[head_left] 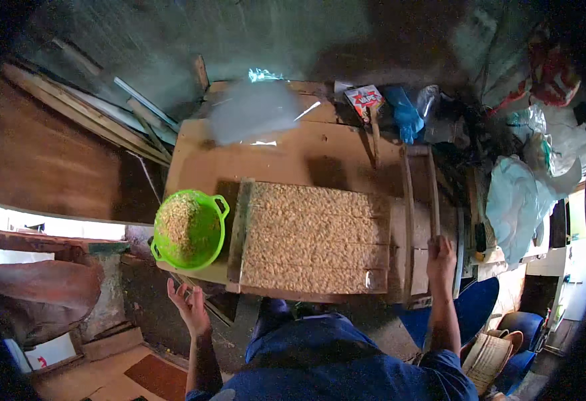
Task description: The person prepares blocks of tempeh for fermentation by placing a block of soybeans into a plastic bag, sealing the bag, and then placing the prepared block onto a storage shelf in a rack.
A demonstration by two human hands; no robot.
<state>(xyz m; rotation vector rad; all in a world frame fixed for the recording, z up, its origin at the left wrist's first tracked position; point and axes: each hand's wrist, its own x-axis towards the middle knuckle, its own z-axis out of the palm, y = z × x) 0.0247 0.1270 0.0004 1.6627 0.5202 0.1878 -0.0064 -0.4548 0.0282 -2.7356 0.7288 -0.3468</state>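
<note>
A flat rectangular slab of pale puffed grain or chopped nuts [318,238] lies on the table, faint straight lines running across it. Along its left edge sits a wooden bar [239,235]. Left of that, a bright green two-handled plastic basin [210,235] holds loose pale pieces [177,220], heaped to one side. My left hand [191,307] is just below the basin, fingers apart and holding nothing. At the right end of the table, my right hand [442,258] is closed around the right rail of a long narrow wooden frame [410,210].
On the wooden table [283,163], a stack of clear plastic sheets [253,113] lies at the back. Beyond the frame are a wooden-handled tool [375,135], a printed box [364,100] and blue gloves [404,115]. Plastic bags [513,200] hang at right; boards [87,120] lean at left.
</note>
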